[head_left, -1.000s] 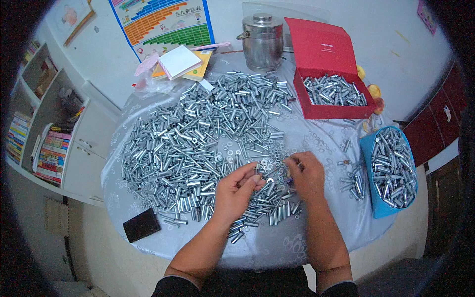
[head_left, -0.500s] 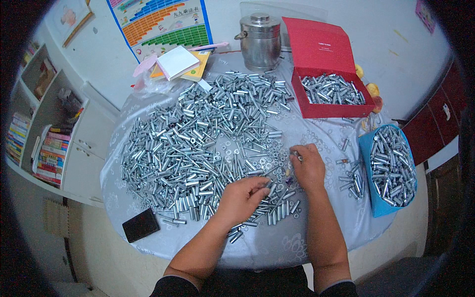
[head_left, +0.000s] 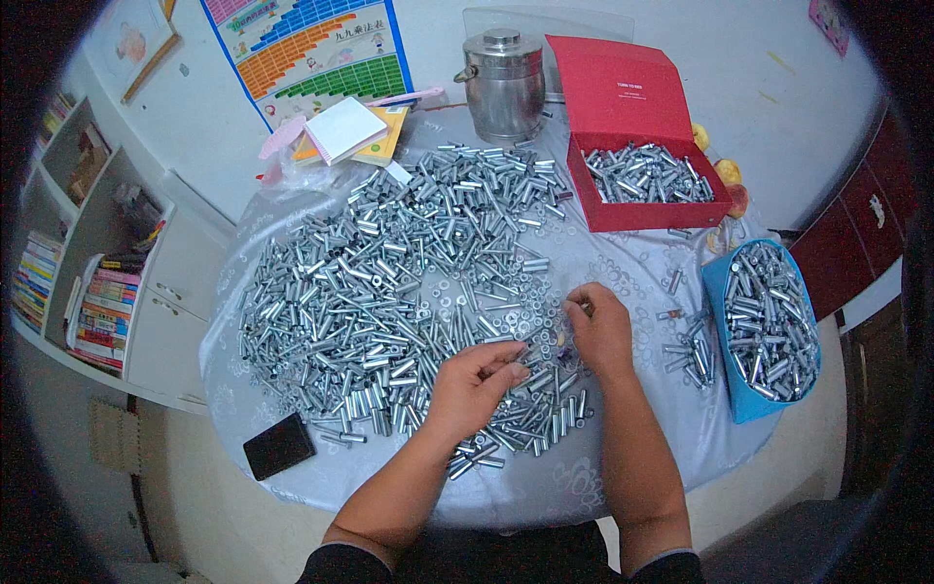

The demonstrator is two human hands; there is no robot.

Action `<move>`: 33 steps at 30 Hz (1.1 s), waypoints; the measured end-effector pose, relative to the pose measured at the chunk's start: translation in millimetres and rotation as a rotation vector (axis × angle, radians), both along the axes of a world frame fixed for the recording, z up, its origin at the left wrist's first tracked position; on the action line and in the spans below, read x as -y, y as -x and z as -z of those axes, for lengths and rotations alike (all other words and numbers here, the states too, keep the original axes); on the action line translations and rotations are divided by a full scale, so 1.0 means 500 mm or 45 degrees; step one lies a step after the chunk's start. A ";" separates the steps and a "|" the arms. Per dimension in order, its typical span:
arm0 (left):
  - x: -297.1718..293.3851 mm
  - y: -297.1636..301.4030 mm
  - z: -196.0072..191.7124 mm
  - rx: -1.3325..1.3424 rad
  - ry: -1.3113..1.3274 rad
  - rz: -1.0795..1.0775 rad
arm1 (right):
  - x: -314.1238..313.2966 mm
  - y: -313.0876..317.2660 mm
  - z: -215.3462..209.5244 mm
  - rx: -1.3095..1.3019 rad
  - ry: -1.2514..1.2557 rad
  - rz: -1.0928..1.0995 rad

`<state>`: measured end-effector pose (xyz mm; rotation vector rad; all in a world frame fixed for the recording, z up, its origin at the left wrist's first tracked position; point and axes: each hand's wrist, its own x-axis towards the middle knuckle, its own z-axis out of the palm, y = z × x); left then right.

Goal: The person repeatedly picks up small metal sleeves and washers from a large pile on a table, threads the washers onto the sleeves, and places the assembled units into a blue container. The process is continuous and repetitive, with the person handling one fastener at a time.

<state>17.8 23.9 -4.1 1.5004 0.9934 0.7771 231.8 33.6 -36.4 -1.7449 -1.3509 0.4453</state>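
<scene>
A wide heap of metal sleeves and bolts (head_left: 360,282) covers much of the table. My left hand (head_left: 474,385) is over the near edge of the heap, thumb and fingers pinched together; what lies between the tips is too small to make out. To its right, my right hand (head_left: 600,329) is also closed, its fingertips just beside a scatter of small washers (head_left: 533,313). Whatever its fingers hold is hidden. Below and between the hands, several shiny sleeves (head_left: 555,424) lie side by side.
An open red box (head_left: 650,216) of assembled metal pieces stands at the back right, beside a steel pot (head_left: 503,92). A blue fabric bin (head_left: 744,389) full of similar pieces is at the right edge. A black phone (head_left: 279,447) lies near left; notebooks (head_left: 347,127) sit behind the heap.
My right hand has shifted slightly left, its fingers curling further in over the washers. My left hand's fingertips have risen a little and remain pinched.
</scene>
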 end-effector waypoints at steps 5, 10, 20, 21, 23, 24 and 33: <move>-0.007 0.002 0.016 0.227 0.125 -0.096 | 0.029 0.047 -0.054 -1.189 0.179 -0.261; -0.008 0.004 0.015 0.200 0.010 -0.108 | 0.042 0.054 -0.049 -1.375 0.143 -0.366; -0.009 0.004 0.006 0.123 -0.077 -0.070 | 0.047 0.055 -0.057 -1.092 0.170 -0.415; -0.008 0.004 0.002 0.123 -0.075 -0.072 | 0.047 0.056 -0.057 -1.068 0.166 -0.409; -0.007 0.004 -0.005 0.095 -0.106 -0.080 | 0.048 0.058 -0.059 -1.019 0.159 -0.397; -0.007 0.004 -0.008 0.080 -0.123 -0.085 | 0.049 0.059 -0.061 -0.961 0.159 -0.394; -0.014 0.011 0.001 0.065 -0.136 -0.079 | 0.051 0.063 -0.060 -0.776 0.122 -0.402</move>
